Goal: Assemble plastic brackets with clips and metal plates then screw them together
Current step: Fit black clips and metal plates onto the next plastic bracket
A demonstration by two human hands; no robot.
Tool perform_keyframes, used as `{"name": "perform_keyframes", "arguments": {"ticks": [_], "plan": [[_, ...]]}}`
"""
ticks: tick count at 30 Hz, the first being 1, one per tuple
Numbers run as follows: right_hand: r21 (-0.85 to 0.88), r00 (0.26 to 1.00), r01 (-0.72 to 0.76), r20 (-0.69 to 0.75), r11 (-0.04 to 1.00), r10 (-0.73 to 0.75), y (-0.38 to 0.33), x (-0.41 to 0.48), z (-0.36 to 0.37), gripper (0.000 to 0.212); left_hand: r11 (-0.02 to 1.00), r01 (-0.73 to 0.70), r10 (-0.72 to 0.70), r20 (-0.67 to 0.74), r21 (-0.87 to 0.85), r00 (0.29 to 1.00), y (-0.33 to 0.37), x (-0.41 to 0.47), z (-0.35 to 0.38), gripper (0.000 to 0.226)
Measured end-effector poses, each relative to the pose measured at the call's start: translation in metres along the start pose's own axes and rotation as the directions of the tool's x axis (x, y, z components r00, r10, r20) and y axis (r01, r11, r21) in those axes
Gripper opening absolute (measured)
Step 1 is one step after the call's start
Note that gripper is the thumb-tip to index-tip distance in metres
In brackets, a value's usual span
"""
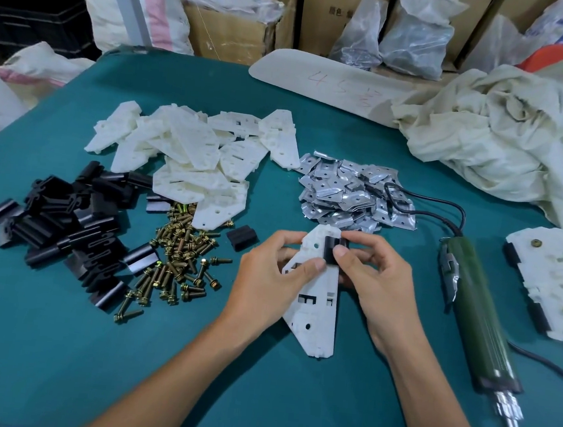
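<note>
Bare forearms are being held out over the teal worktop point(54, 346). At its middle, a white plastic bracket point(316, 306) is being pinched by the left hand point(277, 275), and a black clip point(333, 251) on the bracket's top end is being gripped between thumb and fingers of the right hand point(375, 281).

- bracket point(316, 306): white, flat, lower centre, black clip point(333, 251) on its top edge.
- bracket pile point(190, 149): white, upper left.
- clip heap point(62, 226): black, left.
- plates point(351, 192): silver, centre.
- screws point(179, 255): brass, centre left.
</note>
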State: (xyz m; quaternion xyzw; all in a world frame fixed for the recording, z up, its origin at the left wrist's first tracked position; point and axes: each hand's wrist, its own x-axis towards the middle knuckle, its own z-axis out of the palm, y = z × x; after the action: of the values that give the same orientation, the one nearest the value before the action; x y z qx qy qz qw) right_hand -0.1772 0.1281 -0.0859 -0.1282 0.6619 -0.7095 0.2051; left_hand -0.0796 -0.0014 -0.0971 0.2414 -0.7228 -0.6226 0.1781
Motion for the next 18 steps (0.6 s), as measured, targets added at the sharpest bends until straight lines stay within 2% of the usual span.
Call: {"name": "perform_keyframes", "arguments": {"ticks": [2, 4, 5, 8, 9, 10, 11, 14, 16, 18], "plan": [[-0.024, 1.000, -0.005, -0.006, 1.000, 0.005, 0.001, 0.001, -0.002, 0.017, 0.944, -0.118, 0.137, -0.040, 0.309, 0.990, 0.000, 0.002, -0.008, 0.030], [-0.143, 1.000, 0.002, -0.031, 0.990, -0.006, 0.004, 0.002, -0.005, 0.017, 0.790, -0.218, 0.322, -0.085, 0.573, 0.943, 0.003, 0.008, -0.024, 0.031], [-0.238, 0.998, 0.016, -0.051, 0.971, -0.029, 0.005, 0.002, -0.006, 0.017, 0.707, -0.211, 0.364, -0.093, 0.675, 0.927, 0.004, 0.013, -0.034, 0.030], [-0.510, 0.986, 0.074, -0.092, 0.857, -0.140, 0.008, 0.002, -0.007, 0.016, 0.452, -0.064, 0.266, -0.066, 0.890, 0.962, 0.008, 0.021, -0.059, 0.035], [-0.545, 0.980, 0.089, -0.100, 0.834, -0.170, 0.007, 0.002, -0.007, 0.017, 0.415, -0.053, 0.237, -0.052, 0.908, 0.970, 0.008, 0.022, -0.063, 0.036], [-0.536, 0.974, 0.110, -0.108, 0.837, -0.197, 0.006, 0.001, -0.007, 0.015, 0.429, -0.064, 0.232, -0.042, 0.901, 0.972, 0.008, 0.022, -0.065, 0.035], [-0.483, 0.971, 0.133, -0.111, 0.865, -0.211, 0.004, 0.001, -0.008, 0.012, 0.496, -0.088, 0.240, -0.039, 0.864, 0.970, 0.010, 0.020, -0.065, 0.035], [-0.222, 0.993, 0.119, 0.015, 0.968, -0.119, -0.002, -0.003, -0.006, 0.007, 0.808, -0.110, 0.207, -0.105, 0.579, 0.973, 0.026, 0.010, -0.048, 0.031], [-0.073, 0.990, 0.038, 0.141, 0.997, -0.027, -0.004, -0.006, -0.001, 0.014, 0.875, -0.156, 0.216, -0.082, 0.459, 0.973, 0.033, 0.002, -0.027, 0.032], [-0.005, 0.982, -0.010, 0.188, 1.000, 0.010, -0.004, -0.008, 0.003, 0.020, 0.875, -0.229, 0.256, -0.006, 0.427, 0.967, 0.037, -0.007, -0.008, 0.035]]}}
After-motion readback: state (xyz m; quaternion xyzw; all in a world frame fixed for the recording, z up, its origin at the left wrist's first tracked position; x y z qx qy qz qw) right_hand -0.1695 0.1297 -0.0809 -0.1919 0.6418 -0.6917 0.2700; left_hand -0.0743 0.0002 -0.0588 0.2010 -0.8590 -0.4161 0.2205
